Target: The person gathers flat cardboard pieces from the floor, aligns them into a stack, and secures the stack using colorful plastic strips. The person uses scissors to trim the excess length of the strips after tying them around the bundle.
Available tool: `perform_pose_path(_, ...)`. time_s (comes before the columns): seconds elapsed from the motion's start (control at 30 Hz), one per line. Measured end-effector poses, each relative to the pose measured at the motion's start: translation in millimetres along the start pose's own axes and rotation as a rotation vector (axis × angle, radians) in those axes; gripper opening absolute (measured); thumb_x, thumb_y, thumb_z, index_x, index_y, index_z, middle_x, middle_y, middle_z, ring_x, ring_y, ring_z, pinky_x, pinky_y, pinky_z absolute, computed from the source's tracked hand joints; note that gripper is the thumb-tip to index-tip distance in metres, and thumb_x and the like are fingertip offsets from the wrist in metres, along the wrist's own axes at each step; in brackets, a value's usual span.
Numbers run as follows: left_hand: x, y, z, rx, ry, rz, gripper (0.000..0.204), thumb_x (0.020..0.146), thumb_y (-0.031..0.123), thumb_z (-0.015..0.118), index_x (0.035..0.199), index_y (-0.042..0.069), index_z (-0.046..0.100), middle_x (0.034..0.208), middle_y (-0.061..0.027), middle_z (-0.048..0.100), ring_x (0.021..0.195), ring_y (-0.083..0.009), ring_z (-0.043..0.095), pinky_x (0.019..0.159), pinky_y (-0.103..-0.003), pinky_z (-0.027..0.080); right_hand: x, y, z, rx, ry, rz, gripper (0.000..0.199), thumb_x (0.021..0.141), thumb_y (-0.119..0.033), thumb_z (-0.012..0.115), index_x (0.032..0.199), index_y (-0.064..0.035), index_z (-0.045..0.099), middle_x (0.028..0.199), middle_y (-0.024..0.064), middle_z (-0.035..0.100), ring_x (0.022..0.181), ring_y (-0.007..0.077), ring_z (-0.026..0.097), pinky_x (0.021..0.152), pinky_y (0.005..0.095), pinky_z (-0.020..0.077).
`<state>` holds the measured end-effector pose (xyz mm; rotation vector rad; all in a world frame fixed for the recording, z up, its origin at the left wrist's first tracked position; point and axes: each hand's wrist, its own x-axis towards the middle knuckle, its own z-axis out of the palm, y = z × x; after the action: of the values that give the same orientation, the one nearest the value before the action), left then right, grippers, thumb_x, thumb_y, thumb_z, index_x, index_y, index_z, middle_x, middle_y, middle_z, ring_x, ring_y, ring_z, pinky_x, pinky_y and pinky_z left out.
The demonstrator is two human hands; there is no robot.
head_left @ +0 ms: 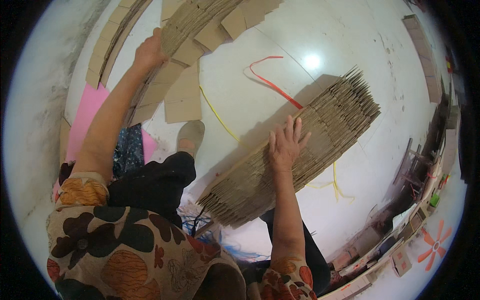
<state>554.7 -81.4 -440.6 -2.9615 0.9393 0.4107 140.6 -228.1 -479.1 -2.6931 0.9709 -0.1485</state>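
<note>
My right hand [287,145] lies with its fingers spread on the top of a long bundle of cardboard sheets [320,135], whose ragged edges face up. The bundle runs slantwise from beside my knees toward the upper right. At the upper left, my left hand [151,52] is closed on the side of a second, curving row of stacked cardboard pieces [192,25]. Its fingertips are partly hidden against the cardboard. Several flat brown flaps [182,92] stick out from this row just right of that hand.
A red strap [272,80] and yellow straps [217,115] lie on the pale floor [370,160] around the bundle. Another cardboard row [107,45] stands by the left wall, near a pink sheet [86,115]. Cardboard and clutter line the right side, with an orange fan-shaped thing [435,245].
</note>
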Motion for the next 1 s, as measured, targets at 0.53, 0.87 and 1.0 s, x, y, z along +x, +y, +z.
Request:
perform_pose_path(0.53, -41.8, 94.0, -94.2, -0.534, 0.253, 0.444, 0.060, 0.056, 0.019, 0.073, 0.107, 0.000, 0.048, 0.095, -0.0215, 0.060, 0.089, -0.0341, 0.059, 0.079, -0.040, 0.046, -5.6, 11.6, -0.4, -0.036, 0.008, -0.014, 0.022, 0.085, -0.029, 0.054, 0.096, -0.0113, 0.059, 0.137, 0.0081, 0.038, 0.134, 0.0288, 0.022, 0.105, 0.0591, 0.0074)
perform_pose_path(0.87, -132.1, 237.3, -47.0, -0.370, 0.132, 0.224, 0.032, 0.071, 0.008, 0.061, 0.095, 0.001, 0.042, 0.085, -0.0237, 0.059, 0.083, -0.0410, 0.058, 0.072, -0.051, 0.045, -10.1, 12.4, 0.2, 0.020, 0.079, -0.006, 0.029, 0.078, -0.022, 0.059, 0.103, -0.0087, 0.056, 0.136, 0.0065, 0.039, 0.134, 0.0261, 0.024, 0.106, 0.0597, 0.0059)
perform_pose_path(1.0, -208.2, 240.9, 32.6, -0.388, -0.100, 0.131, 0.034, 0.071, 0.002, 0.059, 0.099, 0.000, 0.041, 0.089, -0.0227, 0.057, 0.087, -0.0388, 0.056, 0.073, -0.049, 0.045, -41.9, 44.9, -10.8, -0.024, 0.054, 0.027, 0.032, 0.077, -0.019, 0.060, 0.106, -0.0083, 0.055, 0.136, 0.0066, 0.039, 0.134, 0.0264, 0.024, 0.106, 0.0602, 0.0050)
